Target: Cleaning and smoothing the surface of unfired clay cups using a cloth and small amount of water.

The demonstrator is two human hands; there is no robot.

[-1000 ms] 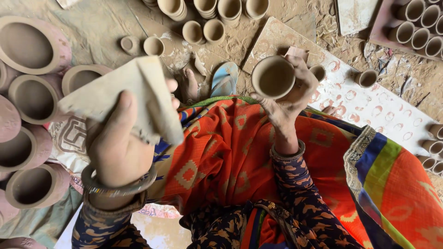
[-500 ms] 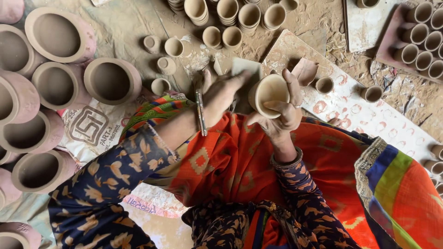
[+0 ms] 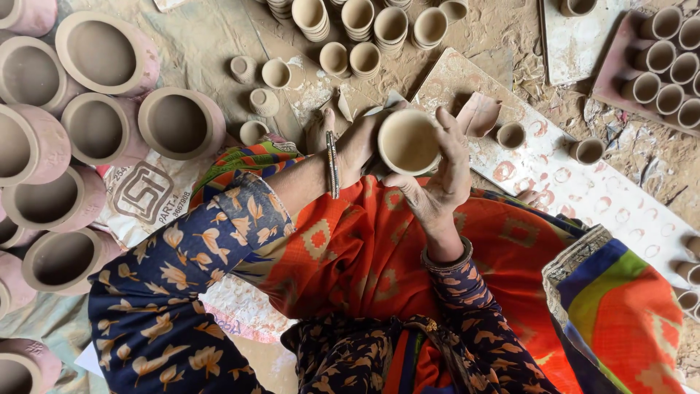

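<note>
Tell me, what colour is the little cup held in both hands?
Pale tan, unfired clay cup, seen best in the head view.

Both hands, left hand [image 3: 361, 142] and right hand [image 3: 437, 182], cradle a small clay cup [image 3: 408, 141].

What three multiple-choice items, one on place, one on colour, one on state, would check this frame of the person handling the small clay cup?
1. Where do the large wide-mouthed clay pots stand?
A. On the person's left
B. On the person's right
C. On the lap

2. What colour is the cloth over the lap?
A. White
B. Mainly orange-red
C. Black

3. How is the small unfired clay cup held?
A. Lying on the ground, untouched
B. Upside down on the lap
C. Mouth toward the camera, right hand wrapped round it, left hand at its side

Answers:
1 A, they crowd the left edge of the view.
2 B, the patterned fabric is orange-red.
3 C, the open mouth shows between both hands.
</note>
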